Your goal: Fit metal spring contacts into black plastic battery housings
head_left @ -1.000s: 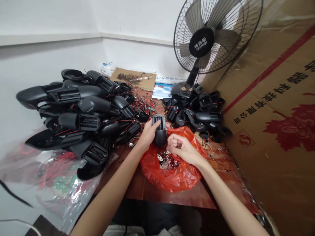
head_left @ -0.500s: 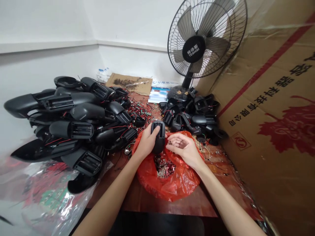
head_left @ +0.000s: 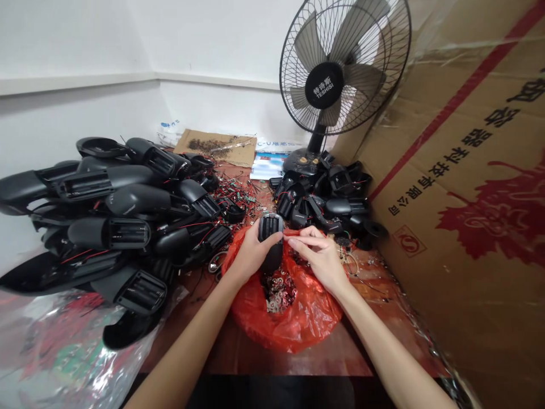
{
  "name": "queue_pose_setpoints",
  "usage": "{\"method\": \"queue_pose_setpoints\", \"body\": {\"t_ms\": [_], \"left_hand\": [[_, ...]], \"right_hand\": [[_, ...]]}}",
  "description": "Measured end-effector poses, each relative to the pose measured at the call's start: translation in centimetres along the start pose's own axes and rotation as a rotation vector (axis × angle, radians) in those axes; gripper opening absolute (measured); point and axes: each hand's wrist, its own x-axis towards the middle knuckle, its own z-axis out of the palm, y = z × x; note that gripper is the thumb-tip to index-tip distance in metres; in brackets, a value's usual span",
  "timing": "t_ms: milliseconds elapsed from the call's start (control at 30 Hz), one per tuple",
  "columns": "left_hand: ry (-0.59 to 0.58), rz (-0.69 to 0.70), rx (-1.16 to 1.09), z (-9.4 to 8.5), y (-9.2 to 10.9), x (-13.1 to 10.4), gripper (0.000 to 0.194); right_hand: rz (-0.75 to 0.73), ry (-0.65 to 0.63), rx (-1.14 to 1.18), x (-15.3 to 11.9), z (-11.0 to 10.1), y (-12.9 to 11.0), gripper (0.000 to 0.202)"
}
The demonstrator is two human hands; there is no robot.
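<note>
A heap of black plastic housings (head_left: 136, 199) fills the left of the frame, above a clear plastic bag (head_left: 93, 346) at lower left. A second heap of black housings (head_left: 340, 207) sits right of center, at the foot of a desk fan (head_left: 323, 85), with a large cardboard box (head_left: 447, 238) walling off the right side. Loose wires and small circuit boards (head_left: 242, 187) litter the table (head_left: 238, 360) at center, below a blue-and-white packet (head_left: 267, 165). A red plastic bag (head_left: 315, 318) of small metal pieces (head_left: 281, 292) lies open at lower center, directly under the hands. There, above the bag's opening, the left hand (head_left: 255, 247) grips one black housing (head_left: 269, 225), its slotted compartment facing up and its rounded end toward the bottom; the thumb covers part of it. The right hand's (head_left: 319, 255) fingertips bunch beside its right edge; I cannot tell whether they pinch a part.
</note>
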Motion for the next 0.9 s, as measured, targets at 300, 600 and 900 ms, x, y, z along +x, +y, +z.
{"method": "queue_pose_setpoints", "body": {"t_ms": [300, 600, 900], "left_hand": [[-0.060, -0.134, -0.175, 0.1, 0.4, -0.5, 0.044], [-0.216, -0.055, 0.042, 0.6, 0.2, -1.1, 0.043], [-0.252, 0.154, 0.265, 2.1, 0.2, -2.4, 0.029]], "right_hand": [[-0.007, -0.010, 0.124, 0.0, -0.2, -0.5, 0.021], [-0.283, 0.127, -0.158, -0.4, -0.3, -0.6, 0.007], [-0.634, 0.177, -0.549, -0.7, -0.4, -0.4, 0.026]]}}
